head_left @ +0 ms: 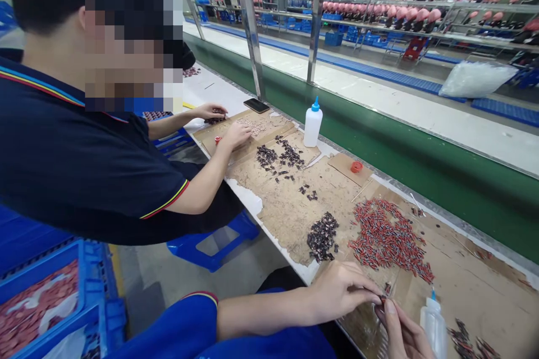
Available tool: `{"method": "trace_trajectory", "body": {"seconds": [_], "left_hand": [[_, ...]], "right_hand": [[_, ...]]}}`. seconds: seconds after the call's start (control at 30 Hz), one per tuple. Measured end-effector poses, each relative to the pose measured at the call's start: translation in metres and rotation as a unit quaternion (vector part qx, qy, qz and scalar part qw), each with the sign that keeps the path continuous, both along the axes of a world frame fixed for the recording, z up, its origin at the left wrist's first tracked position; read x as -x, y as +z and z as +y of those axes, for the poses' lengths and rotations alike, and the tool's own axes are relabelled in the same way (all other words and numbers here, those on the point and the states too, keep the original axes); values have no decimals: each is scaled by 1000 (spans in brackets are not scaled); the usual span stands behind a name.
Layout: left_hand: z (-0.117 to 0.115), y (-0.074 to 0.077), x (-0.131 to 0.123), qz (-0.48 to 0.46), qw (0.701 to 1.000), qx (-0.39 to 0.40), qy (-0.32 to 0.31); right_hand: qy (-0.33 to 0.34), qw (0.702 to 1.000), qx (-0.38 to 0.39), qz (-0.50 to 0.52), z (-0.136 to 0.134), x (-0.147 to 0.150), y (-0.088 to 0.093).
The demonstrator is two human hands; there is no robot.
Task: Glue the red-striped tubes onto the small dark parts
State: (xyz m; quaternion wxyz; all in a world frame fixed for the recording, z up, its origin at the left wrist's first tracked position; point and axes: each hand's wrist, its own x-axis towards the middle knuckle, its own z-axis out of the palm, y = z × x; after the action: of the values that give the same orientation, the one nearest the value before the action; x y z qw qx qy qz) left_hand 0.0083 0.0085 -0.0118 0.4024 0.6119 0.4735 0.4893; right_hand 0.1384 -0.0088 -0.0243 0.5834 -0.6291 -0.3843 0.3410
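At the near edge of the bench, my left hand and my right hand meet fingertip to fingertip. Both pinch a small dark part, mostly covered by the fingers, so its kind does not show. Just beyond them lies a big spread pile of small red and black parts. A heap of small dark shiny parts sits to its left. Close by my right hand stands a clear squeeze bottle with a blue tip. More small dark parts lie right of that bottle.
A co-worker sits to the left, hands over the same cardboard-covered bench. A white glue-type bottle, a red cap and a phone stand or lie along the back. Blue crates are on the floor.
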Motion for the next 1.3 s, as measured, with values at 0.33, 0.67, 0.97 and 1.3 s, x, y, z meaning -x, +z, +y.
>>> {"method": "trace_trajectory", "body": {"seconds": [0.33,0.67,0.97,1.3], "left_hand": [[-7,6,0,-60,996,71,13],[-5,4,2,-24,998,46,27],[-10,19,11,-161,980,116,-20],[-15,24,18,-82,993,85,-2]], "right_hand": [[14,1000,-5,0,-2,5,4],[38,999,1,-2,2,9,4],[45,999,-20,7,-6,23,29],[79,996,-36,-14,-12,22,32]]}}
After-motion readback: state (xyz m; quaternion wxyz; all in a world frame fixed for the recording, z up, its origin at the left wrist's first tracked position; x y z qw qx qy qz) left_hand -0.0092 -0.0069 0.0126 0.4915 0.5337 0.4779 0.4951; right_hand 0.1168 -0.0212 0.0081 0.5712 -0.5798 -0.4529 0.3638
